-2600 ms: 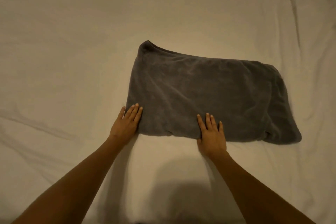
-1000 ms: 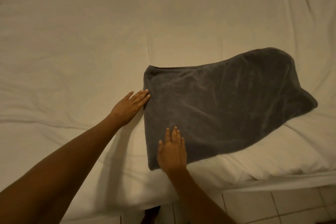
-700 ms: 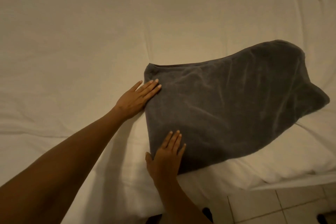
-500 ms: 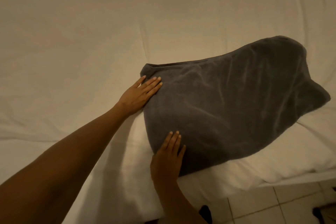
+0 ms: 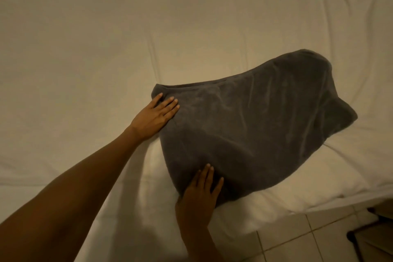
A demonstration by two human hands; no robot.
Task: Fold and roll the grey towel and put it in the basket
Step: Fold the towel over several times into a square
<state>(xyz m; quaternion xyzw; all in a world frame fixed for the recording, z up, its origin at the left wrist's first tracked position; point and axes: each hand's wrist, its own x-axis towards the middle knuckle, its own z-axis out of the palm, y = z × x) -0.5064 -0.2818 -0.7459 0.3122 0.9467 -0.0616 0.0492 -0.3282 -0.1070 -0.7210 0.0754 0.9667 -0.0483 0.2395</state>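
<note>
Here's the grey towel (image 5: pixel 251 134), folded into a thick pad and lying on the white bed sheet (image 5: pixel 85 49) close to the mattress edge, with the tiled floor (image 5: pixel 297 238) showing just beyond. Left hand (image 5: pixel 156 117) lies flat on the far corner of the short end, fingers straight and spread, pressing rather than gripping. Right hand (image 5: pixel 200 194) sits on the near corner of that same end, fingers extended over the cloth, nothing pinched. No basket anywhere in view.

That towel looks plush and soft: it will sag, bunch and slump, not hold a crease on its own. It seems light enough, with no slipperiness to worry about. My guess is the short end under both palms is the place to take hold, thumbs tucked beneath, rolling tightly toward the far end so the layers don't splay.
</note>
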